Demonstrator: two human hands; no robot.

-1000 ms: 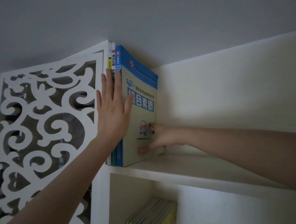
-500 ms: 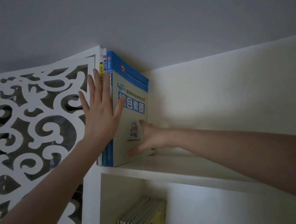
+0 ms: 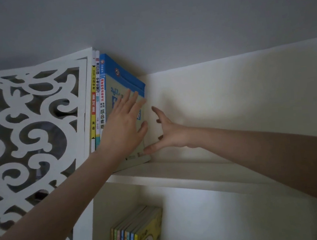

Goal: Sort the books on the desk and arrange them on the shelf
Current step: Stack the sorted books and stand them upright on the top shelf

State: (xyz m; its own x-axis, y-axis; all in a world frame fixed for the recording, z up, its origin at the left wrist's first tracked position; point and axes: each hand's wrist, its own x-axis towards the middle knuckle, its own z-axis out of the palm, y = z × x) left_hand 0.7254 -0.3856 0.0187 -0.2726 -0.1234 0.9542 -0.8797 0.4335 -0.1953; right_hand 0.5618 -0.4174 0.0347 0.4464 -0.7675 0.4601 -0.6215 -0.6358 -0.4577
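Observation:
A blue and grey-green book [image 3: 122, 78] stands upright on the top shelf board [image 3: 178, 171], pressed against two thinner books [image 3: 97, 99] at the shelf's left wall. My left hand [image 3: 123, 123] lies flat on the blue book's cover, fingers spread. My right hand [image 3: 166, 132] sits just right of the book with fingers splayed; its thumb touches the cover's lower corner and the other fingers are off it.
A white carved scroll panel [image 3: 28, 137] forms the left side of the shelf unit. On the lower shelf stands a row of several thin colourful books [image 3: 134, 237]. The top shelf stretches bare to the right. A grey ceiling is overhead.
My left hand slid from the book spines onto the blue book's cover. My right hand lifted off the lower cover and opened, with only the thumb still touching.

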